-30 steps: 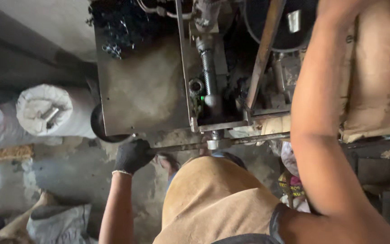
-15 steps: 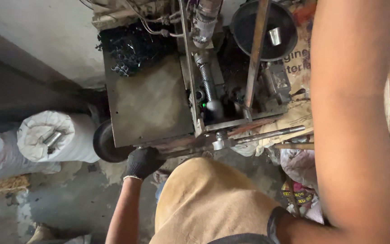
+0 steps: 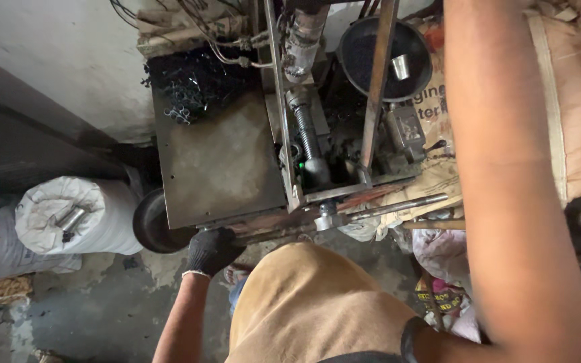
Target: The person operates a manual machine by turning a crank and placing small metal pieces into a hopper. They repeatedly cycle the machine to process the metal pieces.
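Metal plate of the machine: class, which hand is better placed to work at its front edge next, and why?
Probably the left. The gloved left hand already rests at the metal plate's front edge. The right arm reaches up out of frame, its hand unseen.

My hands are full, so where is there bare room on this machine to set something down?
The flat metal plate is bare between the black scrap heap behind, the screw shaft at right and the gloved left hand at its front edge. Right of the shaft it is crowded.
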